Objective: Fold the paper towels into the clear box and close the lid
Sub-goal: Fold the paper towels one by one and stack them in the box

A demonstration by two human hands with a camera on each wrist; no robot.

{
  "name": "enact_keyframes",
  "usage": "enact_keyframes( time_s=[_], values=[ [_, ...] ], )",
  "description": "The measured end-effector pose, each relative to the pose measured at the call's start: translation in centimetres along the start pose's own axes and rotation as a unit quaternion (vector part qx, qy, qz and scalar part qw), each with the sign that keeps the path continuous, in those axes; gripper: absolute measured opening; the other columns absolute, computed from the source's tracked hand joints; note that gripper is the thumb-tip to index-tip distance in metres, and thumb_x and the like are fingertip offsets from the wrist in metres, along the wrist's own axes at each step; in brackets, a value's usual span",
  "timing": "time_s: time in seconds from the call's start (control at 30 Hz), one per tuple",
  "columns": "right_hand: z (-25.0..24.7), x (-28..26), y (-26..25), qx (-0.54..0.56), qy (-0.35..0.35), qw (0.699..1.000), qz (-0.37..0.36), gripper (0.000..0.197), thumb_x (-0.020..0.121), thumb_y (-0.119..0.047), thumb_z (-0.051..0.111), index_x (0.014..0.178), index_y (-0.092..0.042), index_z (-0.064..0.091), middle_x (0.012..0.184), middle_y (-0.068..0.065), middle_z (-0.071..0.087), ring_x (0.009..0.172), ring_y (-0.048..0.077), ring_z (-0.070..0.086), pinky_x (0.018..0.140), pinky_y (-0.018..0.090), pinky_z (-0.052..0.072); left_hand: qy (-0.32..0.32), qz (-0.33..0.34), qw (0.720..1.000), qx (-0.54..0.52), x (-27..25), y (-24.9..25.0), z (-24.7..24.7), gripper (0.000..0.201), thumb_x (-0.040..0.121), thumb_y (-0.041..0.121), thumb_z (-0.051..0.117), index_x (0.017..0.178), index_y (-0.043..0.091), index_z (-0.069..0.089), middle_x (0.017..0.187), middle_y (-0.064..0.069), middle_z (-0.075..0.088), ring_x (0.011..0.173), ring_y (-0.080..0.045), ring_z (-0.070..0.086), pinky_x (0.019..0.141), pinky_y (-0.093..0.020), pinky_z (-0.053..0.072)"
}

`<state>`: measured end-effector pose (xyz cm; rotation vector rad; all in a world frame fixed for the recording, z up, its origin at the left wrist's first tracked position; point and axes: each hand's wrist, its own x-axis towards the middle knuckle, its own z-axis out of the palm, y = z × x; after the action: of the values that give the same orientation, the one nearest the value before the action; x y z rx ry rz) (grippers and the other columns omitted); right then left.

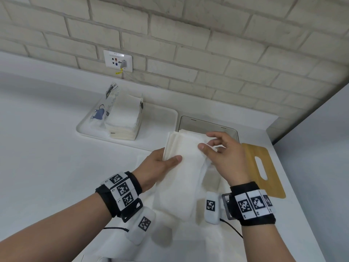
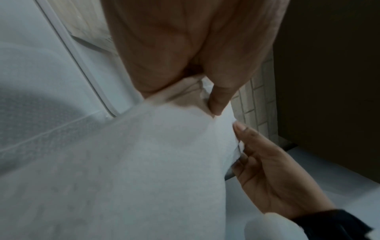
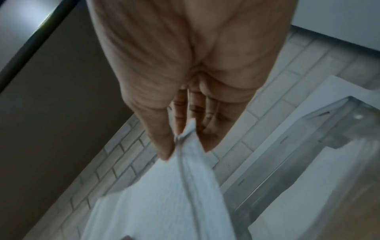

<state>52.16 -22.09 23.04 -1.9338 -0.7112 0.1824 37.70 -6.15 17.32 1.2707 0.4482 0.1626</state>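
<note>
Folding is under way: both the left hand (image 1: 160, 163) and the right hand (image 1: 224, 154) pinch a towel (image 1: 181, 167) just before the box (image 1: 207, 125), which it must enter next.

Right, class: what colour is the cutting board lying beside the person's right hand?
Light brown, like wood: the cutting board shows best in the head view.
</note>
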Motion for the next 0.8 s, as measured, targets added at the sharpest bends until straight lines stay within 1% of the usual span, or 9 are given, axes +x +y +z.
enact_keyframes(
  time_s=[0.2, 0.33, 0.4, 0.47, 0.53, 0.6, 0.67, 0.73, 0.8],
  values=[
    [0.6, -0.4, -1.0, 0.082, 0.029, 0.996, -0.004, 0.028, 0.076, -0.019, 0.089, 0.098, -0.024, 0.073, 0.091, -0.004, 0.073, 0.087, 0.004, 0.070, 0.076, 0.018, 0.055, -0.031, 0.010, 0.999, 0.035, -0.1, 0.5, 0.0, 0.040, 0.087, 0.032, 0.081, 0.122, 0.017, 0.071, 0.116, -0.006, 0.078, 0.109, -0.028, 0.074, 0.101, -0.055, 0.056],
    [1.5, -0.6, -1.2, 0.086, 0.065, 0.994, -0.027, 0.025, 0.075, -0.018, 0.090, 0.094, -0.021, 0.073, 0.091, -0.009, 0.072, 0.087, 0.004, 0.070, 0.077, 0.018, 0.055, -0.033, 0.027, 0.998, 0.056, -0.3, 0.4, 0.4, 0.040, 0.085, 0.037, 0.081, 0.119, 0.019, 0.073, 0.114, -0.004, 0.078, 0.107, -0.026, 0.075, 0.100, -0.055, 0.056],
    [1.6, -0.8, -1.1, 0.080, 0.089, 0.992, -0.026, 0.028, 0.075, -0.022, 0.090, 0.097, -0.022, 0.072, 0.093, -0.009, 0.071, 0.087, 0.006, 0.070, 0.076, 0.018, 0.054, -0.013, 0.036, 0.998, 0.059, -0.3, 0.4, 0.4, 0.037, 0.086, 0.036, 0.080, 0.118, 0.019, 0.073, 0.112, -0.003, 0.079, 0.105, -0.025, 0.076, 0.099, -0.055, 0.057],
    [1.6, -1.1, -1.1, 0.091, 0.107, 0.990, -0.015, 0.040, 0.077, -0.029, 0.088, 0.112, -0.023, 0.068, 0.105, -0.010, 0.069, 0.097, 0.005, 0.068, 0.077, 0.013, 0.052, 0.010, 0.045, 0.997, 0.055, -0.4, 0.4, 0.4, 0.032, 0.089, 0.032, 0.080, 0.118, 0.019, 0.073, 0.111, -0.002, 0.079, 0.104, -0.024, 0.076, 0.099, -0.055, 0.057],
    [1.8, -1.7, -1.1, 0.115, 0.064, 0.991, 0.023, 0.062, 0.080, -0.043, 0.082, 0.134, -0.030, 0.055, 0.123, -0.015, 0.062, 0.111, -0.001, 0.061, 0.087, 0.014, 0.051, 0.034, 0.054, 0.997, 0.045, -0.4, 0.5, 0.4, 0.028, 0.091, 0.025, 0.080, 0.116, 0.016, 0.074, 0.109, -0.003, 0.080, 0.103, -0.024, 0.076, 0.099, -0.054, 0.057],
    [2.5, -2.5, -0.8, 0.182, -0.022, 0.981, 0.068, 0.066, 0.087, -0.043, 0.076, 0.144, -0.033, 0.044, 0.131, -0.013, 0.060, 0.117, 0.002, 0.061, 0.096, 0.024, 0.051, 0.040, 0.067, 0.996, 0.037, -0.4, 0.8, 0.6, 0.026, 0.090, 0.021, 0.080, 0.114, 0.014, 0.076, 0.109, -0.004, 0.080, 0.103, -0.024, 0.076, 0.099, -0.053, 0.057],
    [3.3, -3.3, -0.6, 0.232, -0.075, 0.967, 0.074, 0.055, 0.084, -0.029, 0.073, 0.135, -0.031, 0.053, 0.124, -0.008, 0.067, 0.114, 0.007, 0.065, 0.094, 0.028, 0.052, 0.027, 0.098, 0.994, 0.043, -0.5, 1.1, 1.0, 0.025, 0.090, 0.018, 0.079, 0.115, 0.013, 0.077, 0.110, -0.004, 0.080, 0.106, -0.022, 0.075, 0.100, -0.045, 0.058],
    [3.9, -3.9, -0.6, 0.241, -0.074, 0.967, 0.047, 0.040, 0.078, -0.019, 0.067, 0.118, -0.023, 0.065, 0.109, -0.006, 0.072, 0.107, 0.009, 0.067, 0.089, 0.025, 0.051, 0.016, 0.127, 0.990, 0.053, -0.6, 1.1, 1.2, 0.026, 0.089, 0.015, 0.079, 0.115, 0.012, 0.077, 0.110, -0.002, 0.080, 0.107, -0.019, 0.075, 0.098, -0.036, 0.058],
    [4.2, -4.7, 0.0, 0.254, -0.061, 0.965, 0.031, 0.040, 0.083, -0.009, 0.063, 0.123, -0.013, 0.061, 0.109, -0.003, 0.072, 0.108, 0.012, 0.067, 0.089, 0.026, 0.052, 0.016, 0.137, 0.988, 0.066, -0.7, 0.9, 1.3, 0.027, 0.087, 0.015, 0.081, 0.114, 0.013, 0.077, 0.109, -0.001, 0.080, 0.106, -0.017, 0.075, 0.094, -0.031, 0.059]
  ],
)
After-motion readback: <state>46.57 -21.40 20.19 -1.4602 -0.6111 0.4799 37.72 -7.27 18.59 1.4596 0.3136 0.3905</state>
